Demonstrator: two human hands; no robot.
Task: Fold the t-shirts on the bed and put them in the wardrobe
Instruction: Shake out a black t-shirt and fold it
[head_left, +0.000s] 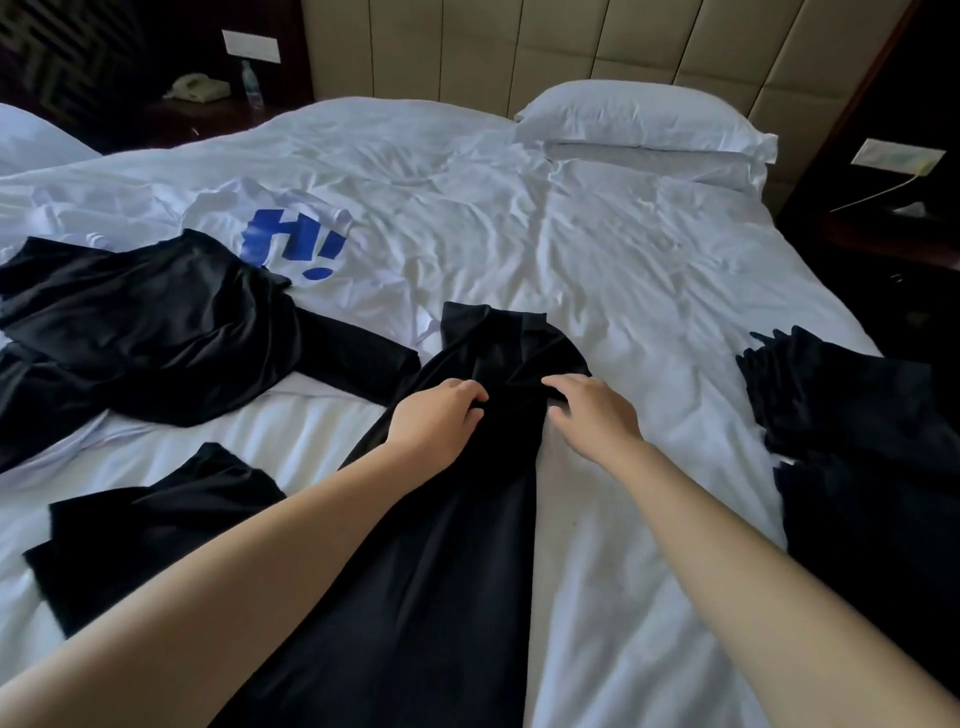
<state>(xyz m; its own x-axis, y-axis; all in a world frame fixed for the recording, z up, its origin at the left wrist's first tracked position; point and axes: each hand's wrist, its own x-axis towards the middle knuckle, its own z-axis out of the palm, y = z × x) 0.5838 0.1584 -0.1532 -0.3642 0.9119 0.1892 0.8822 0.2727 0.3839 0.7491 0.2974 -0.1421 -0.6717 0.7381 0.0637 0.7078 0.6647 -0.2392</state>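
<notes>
A black t-shirt (457, 519), folded into a long narrow strip, lies on the white bed (597, 270) and runs from the near edge toward the middle. My left hand (434, 421) pinches the cloth near its far end. My right hand (592, 410) rests on the same end with fingers curled on the fabric. More black t-shirts lie crumpled at the left (145, 322) and lower left (156, 525). A white t-shirt with a blue print (296, 244) lies beyond them. A stack of dark folded clothes (857, 447) sits at the bed's right edge.
A white pillow (644, 119) lies at the padded headboard (519, 47). A dark nightstand at the far left carries a telephone (195, 85) and a water bottle (252, 85). Another dark nightstand (893, 228) stands at the right. The wardrobe is out of view.
</notes>
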